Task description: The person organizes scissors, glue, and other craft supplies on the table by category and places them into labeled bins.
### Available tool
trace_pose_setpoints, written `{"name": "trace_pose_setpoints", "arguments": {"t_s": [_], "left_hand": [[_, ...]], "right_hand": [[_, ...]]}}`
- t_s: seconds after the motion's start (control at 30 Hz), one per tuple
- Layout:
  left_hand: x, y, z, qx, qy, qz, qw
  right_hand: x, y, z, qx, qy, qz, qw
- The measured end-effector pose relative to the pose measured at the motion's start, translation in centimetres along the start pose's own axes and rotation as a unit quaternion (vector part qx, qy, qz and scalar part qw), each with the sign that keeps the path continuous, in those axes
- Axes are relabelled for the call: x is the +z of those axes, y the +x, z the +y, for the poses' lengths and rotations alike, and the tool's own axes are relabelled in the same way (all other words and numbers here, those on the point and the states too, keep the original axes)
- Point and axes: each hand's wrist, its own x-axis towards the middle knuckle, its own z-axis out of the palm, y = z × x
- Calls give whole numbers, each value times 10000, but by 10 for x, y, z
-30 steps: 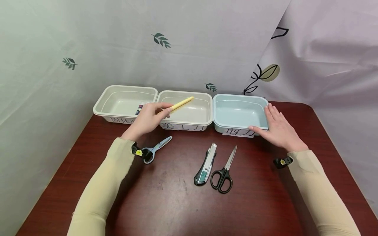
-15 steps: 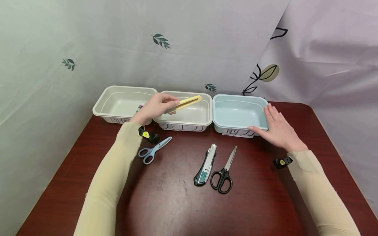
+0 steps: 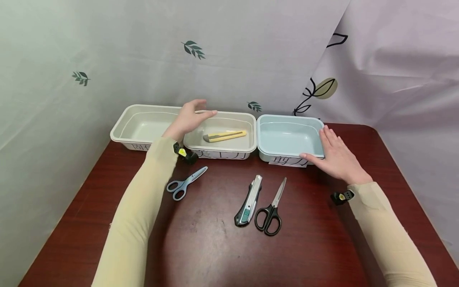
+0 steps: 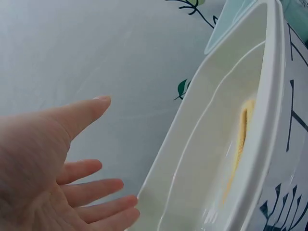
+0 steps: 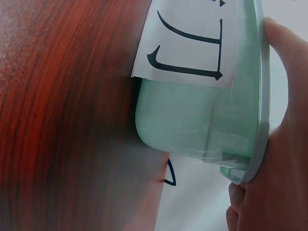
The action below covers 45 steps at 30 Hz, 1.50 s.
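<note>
A yellow utility knife [image 3: 226, 136] lies on the floor of the middle cream bin [image 3: 252, 135]. Over that bin's left end hovers my left hand [image 3: 190, 118], fingers spread and nothing in them; in the left wrist view the palm and straight fingers show beside the bin. My right hand [image 3: 338, 157] rests on the right corner of the light blue bin [image 3: 290, 118], with the thumb on the front rim and the fingers along the right side. The right wrist view shows the thumb [image 5: 284, 38] at the rim.
On the dark red table [image 3: 215, 255] lie blue-grey scissors [image 3: 185, 184], a silver and black utility knife [image 3: 249, 201] and black-handled scissors [image 3: 271, 209]. A left cream bin [image 3: 143, 107], partly hidden by my left arm, stands in the row. Patterned cloth [image 3: 222, 52] hangs behind.
The yellow utility knife has left my left hand and lies in the middle bin. My left hand has moved right, then up and back slightly, and its fingers have spread. The right hand stays put.
</note>
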Motion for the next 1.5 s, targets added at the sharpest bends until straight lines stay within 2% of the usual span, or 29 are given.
{"name": "trace_pose_setpoints", "arguments": {"t_s": [0.33, 0.67, 1.0, 1.2, 1.5], "left_hand": [[-3, -11, 7, 131, -4, -74, 9999], [1, -27, 20, 599, 127, -74, 9981], [15, -49, 33, 1010, 143, -217, 9945], [29, -57, 36, 1420, 184, -295, 9893], [55, -77, 35, 1538, 230, -656, 9857]], "right_hand": [[-2, 0, -3, 20, -32, -69, 10000], [0, 0, 0, -1, 11, -38, 10000], [-1, 1, -1, -30, -55, -57, 10000], [-1, 1, 0, -15, -80, -91, 9999], [-2, 1, -1, -33, -57, -86, 9999]]}}
